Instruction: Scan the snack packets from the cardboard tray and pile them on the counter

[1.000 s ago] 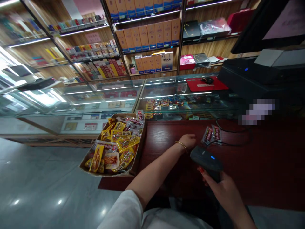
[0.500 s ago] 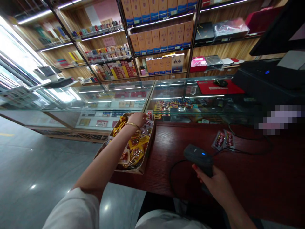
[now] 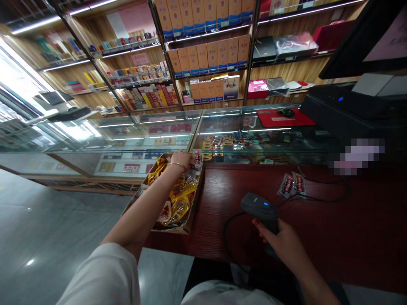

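My left hand (image 3: pixel 182 161), with a gold bangle at the wrist, reaches into the far end of an open cardboard box (image 3: pixel 188 224) of packaged snacks. Its fingers point down among the small clear packets and are mostly hidden, so their grip cannot be made out. Right beside the fingertips, a small snack packet (image 3: pixel 196 156) with a red label leans against the box's far corner. Yellow snack packets (image 3: pixel 181 205) fill the nearer part. My right hand (image 3: pixel 284 239) is closed around the handle of a dark barcode scanner (image 3: pixel 260 209) with a blue light, held above the brown counter.
Two small red-labelled packets (image 3: pixel 292 185) lie on the brown counter (image 3: pixel 219 203), near the scanner's cable. Beyond stands a glass display case (image 3: pixel 152 123), with a red mouse pad (image 3: pixel 267 118) on top. A dark monitor (image 3: pixel 349 55) stands at right; stocked shelves line the wall.
The view has shifted slightly, moving the counter and shelves a little left in the picture. My left hand stays in the box, and my right hand still holds the scanner.
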Tool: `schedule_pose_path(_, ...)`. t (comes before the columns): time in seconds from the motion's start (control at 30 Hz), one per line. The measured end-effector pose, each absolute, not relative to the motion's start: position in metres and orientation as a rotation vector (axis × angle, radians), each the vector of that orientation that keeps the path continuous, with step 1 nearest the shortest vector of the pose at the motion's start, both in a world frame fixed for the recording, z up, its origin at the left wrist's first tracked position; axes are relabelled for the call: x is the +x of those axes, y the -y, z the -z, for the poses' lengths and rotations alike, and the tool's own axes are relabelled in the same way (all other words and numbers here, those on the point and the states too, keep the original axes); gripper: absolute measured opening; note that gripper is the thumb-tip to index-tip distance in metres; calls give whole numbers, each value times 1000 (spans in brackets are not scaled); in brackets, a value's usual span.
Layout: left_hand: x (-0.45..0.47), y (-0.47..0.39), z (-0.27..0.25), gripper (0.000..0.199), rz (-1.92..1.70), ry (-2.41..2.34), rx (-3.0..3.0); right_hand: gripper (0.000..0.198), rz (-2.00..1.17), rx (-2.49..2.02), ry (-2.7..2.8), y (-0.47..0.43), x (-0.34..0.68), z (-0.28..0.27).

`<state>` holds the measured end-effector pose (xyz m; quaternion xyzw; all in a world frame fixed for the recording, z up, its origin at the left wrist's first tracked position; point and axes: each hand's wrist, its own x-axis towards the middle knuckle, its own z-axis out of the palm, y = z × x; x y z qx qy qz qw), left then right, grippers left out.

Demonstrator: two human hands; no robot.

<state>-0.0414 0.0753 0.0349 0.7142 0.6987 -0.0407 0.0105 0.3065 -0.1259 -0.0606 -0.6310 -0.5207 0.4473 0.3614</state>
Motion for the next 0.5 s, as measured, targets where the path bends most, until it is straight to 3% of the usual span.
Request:
schedule_pose_path(0.13, -40, -46, -55, 23, 30, -2301, 2237, 33, -1154, -1594, 1319, 125, 307, 60)
schedule_pose_path(0.23, -34, -10, -65, 23, -343, -2346, 2153, 35, -1179, -1601, 1289, 125, 306, 61)
schedule_pose_path(0.37, 0, 43, -48, 34, -1150, -1751, 1547, 38, -1224, -1590, 1253, 124, 307, 65)
schedule_pose_path(0.5, 50, 77, -8, 53, -1289, -1240, 851, 39, -1215, -1601, 1260, 126, 311, 65)
